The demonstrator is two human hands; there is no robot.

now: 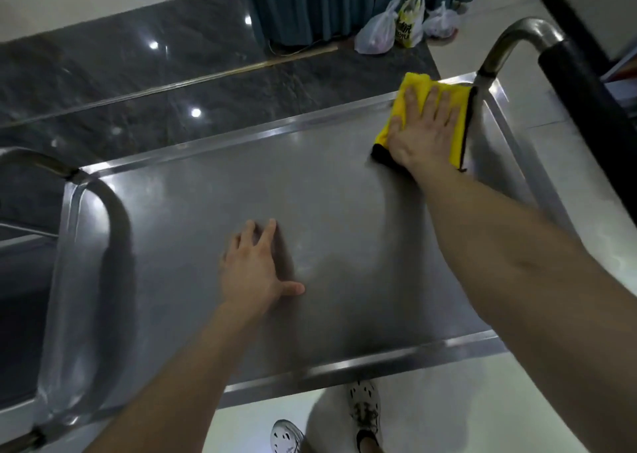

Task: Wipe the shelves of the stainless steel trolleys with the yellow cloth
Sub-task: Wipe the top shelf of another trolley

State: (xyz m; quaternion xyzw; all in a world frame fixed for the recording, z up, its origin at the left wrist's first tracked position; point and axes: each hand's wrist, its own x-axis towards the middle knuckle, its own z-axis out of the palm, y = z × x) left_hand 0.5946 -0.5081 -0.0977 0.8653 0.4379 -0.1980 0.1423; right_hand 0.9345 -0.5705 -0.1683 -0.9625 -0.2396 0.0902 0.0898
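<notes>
1. Yellow cloth (418,85) lies flat in the far right corner of the trolley's top shelf (193,218), just inside the raised rim and beside the foot of the curved steel handle (517,35) that rises from that corner.
2. The cloth has a dark edge, seen at its near left corner and along its right side.
3. The right hand (422,132) presses down on the cloth with the palm flat and the fingers straight and spread. It covers most of the cloth and is not curled round it.
4. The left hand (253,266) rests on bare metal near the middle of the shelf, well apart from the cloth. Its fingers are stretched forward and its thumb points out to the right, and it holds nothing.
5. A second looped handle (113,218) arches over the left end of the shelf.
6. Beyond the far edge of the shelf lies a band of dark polished floor (138,73), with a blue-green curtain (327,1) and three knotted plastic bags (406,25) behind it.
7. Below the near edge of the shelf, the person's pale shoes (365,414) stand on light tiles.
</notes>
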